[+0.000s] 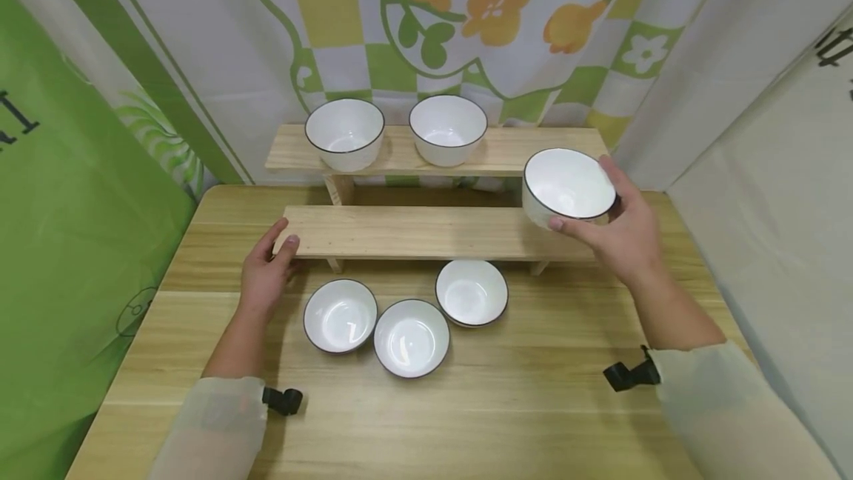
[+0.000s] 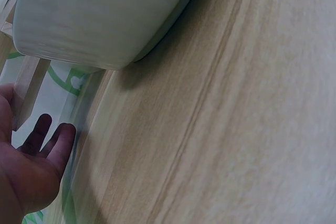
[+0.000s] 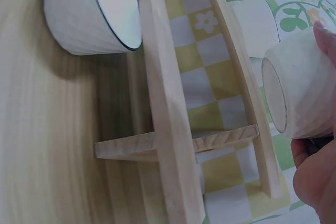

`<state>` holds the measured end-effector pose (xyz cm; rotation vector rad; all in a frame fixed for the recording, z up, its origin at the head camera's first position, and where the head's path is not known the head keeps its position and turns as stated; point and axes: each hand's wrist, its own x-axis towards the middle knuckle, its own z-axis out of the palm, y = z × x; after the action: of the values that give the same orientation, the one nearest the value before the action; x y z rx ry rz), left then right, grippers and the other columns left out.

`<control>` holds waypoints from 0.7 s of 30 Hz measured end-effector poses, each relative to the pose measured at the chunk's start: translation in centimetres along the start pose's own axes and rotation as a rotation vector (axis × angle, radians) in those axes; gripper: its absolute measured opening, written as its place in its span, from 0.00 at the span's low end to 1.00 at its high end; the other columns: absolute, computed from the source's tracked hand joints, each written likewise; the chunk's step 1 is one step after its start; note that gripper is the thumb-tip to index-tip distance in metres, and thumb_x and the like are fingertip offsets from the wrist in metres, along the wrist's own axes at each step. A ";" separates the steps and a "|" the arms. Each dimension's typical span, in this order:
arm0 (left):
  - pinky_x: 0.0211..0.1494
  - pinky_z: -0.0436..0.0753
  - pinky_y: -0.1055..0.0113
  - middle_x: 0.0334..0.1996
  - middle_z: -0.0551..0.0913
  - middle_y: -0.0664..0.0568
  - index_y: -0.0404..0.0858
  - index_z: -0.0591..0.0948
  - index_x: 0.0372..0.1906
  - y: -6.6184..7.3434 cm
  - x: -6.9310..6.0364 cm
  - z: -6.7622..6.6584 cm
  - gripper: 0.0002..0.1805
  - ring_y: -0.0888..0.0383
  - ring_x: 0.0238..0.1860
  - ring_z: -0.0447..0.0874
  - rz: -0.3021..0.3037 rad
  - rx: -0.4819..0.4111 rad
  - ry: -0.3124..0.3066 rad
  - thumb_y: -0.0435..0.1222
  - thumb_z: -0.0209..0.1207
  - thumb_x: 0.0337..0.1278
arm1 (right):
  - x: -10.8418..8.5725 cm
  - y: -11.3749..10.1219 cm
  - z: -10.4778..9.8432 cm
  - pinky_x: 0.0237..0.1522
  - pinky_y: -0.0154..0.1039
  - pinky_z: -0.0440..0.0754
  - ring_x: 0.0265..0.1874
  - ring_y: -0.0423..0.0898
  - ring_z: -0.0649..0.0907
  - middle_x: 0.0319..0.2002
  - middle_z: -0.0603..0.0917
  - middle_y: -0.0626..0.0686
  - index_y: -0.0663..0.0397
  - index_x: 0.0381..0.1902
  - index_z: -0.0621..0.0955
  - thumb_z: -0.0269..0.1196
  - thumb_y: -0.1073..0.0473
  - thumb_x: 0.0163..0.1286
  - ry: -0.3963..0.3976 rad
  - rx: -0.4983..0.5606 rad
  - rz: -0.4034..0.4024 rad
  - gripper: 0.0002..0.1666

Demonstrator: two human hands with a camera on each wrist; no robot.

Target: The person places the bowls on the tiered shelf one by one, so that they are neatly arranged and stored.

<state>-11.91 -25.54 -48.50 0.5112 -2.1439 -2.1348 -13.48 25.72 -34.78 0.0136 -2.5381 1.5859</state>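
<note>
My right hand (image 1: 629, 232) grips a white dark-rimmed bowl (image 1: 566, 187) by its right side, thumb near the front and fingers behind. That bowl is held up at the shelf's right end, apart from the boards in the right wrist view. At the left end of the lower shelf board (image 1: 413, 232), my left hand (image 1: 266, 265) rests with its thumb at the board; its fingers extend loosely beside it in the left wrist view. Two matching bowls, a left one (image 1: 345, 132) and a right one (image 1: 448, 128), stand on the upper shelf board (image 1: 520, 147).
In front of the shelf, three more bowls sit on the wooden table (image 1: 506, 406): a left bowl (image 1: 340, 315), a middle bowl (image 1: 412, 338) and a right bowl (image 1: 471, 292). A patterned curtain (image 1: 333, 21) hangs behind; a green cloth (image 1: 73, 243) borders the left.
</note>
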 end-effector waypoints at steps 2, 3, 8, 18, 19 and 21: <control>0.67 0.79 0.55 0.80 0.60 0.48 0.54 0.69 0.79 0.0 -0.1 0.0 0.33 0.49 0.67 0.74 0.002 0.003 -0.004 0.49 0.63 0.72 | 0.4 -0.2 0.0 0.70 0.29 0.68 0.76 0.50 0.66 0.82 0.56 0.51 0.44 0.84 0.55 0.84 0.57 0.52 -0.002 0.001 0.004 0.69; 0.68 0.78 0.54 0.80 0.60 0.48 0.54 0.69 0.79 0.0 -0.1 0.0 0.34 0.48 0.68 0.74 0.003 0.004 -0.006 0.49 0.63 0.72 | 0.6 -0.3 0.0 0.71 0.32 0.67 0.76 0.49 0.65 0.82 0.56 0.51 0.45 0.84 0.55 0.84 0.57 0.53 -0.002 0.000 0.004 0.69; 0.69 0.76 0.51 0.81 0.58 0.48 0.55 0.68 0.79 -0.1 0.0 0.0 0.34 0.44 0.71 0.70 0.003 0.003 -0.016 0.49 0.62 0.73 | 1.7 -0.8 0.0 0.75 0.39 0.65 0.77 0.50 0.64 0.82 0.56 0.52 0.45 0.84 0.55 0.84 0.54 0.53 0.005 -0.005 0.004 0.69; 0.70 0.74 0.48 0.81 0.58 0.48 0.53 0.67 0.80 -0.4 0.3 -0.1 0.34 0.43 0.73 0.68 0.010 -0.014 -0.019 0.47 0.61 0.74 | 3.5 -1.3 0.7 0.70 0.36 0.71 0.72 0.46 0.69 0.81 0.59 0.43 0.35 0.81 0.64 0.84 0.44 0.51 0.053 -0.057 0.045 0.64; 0.70 0.75 0.48 0.81 0.58 0.48 0.53 0.67 0.80 -0.4 0.2 -0.1 0.34 0.43 0.72 0.68 0.012 -0.016 -0.018 0.47 0.62 0.74 | 3.7 -1.3 0.9 0.70 0.36 0.71 0.73 0.46 0.69 0.81 0.58 0.43 0.37 0.81 0.65 0.85 0.45 0.50 0.055 -0.044 0.046 0.63; 0.70 0.75 0.48 0.81 0.58 0.48 0.53 0.67 0.80 -0.3 0.1 -0.1 0.34 0.43 0.72 0.68 0.016 -0.018 -0.020 0.48 0.62 0.73 | 4.2 -1.2 1.1 0.72 0.36 0.69 0.74 0.45 0.67 0.81 0.57 0.42 0.39 0.80 0.65 0.85 0.46 0.50 0.058 -0.016 0.051 0.63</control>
<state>-11.95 -25.69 -48.84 0.4719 -2.1293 -2.1576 -17.62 24.49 -33.60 -0.0989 -2.5264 1.5602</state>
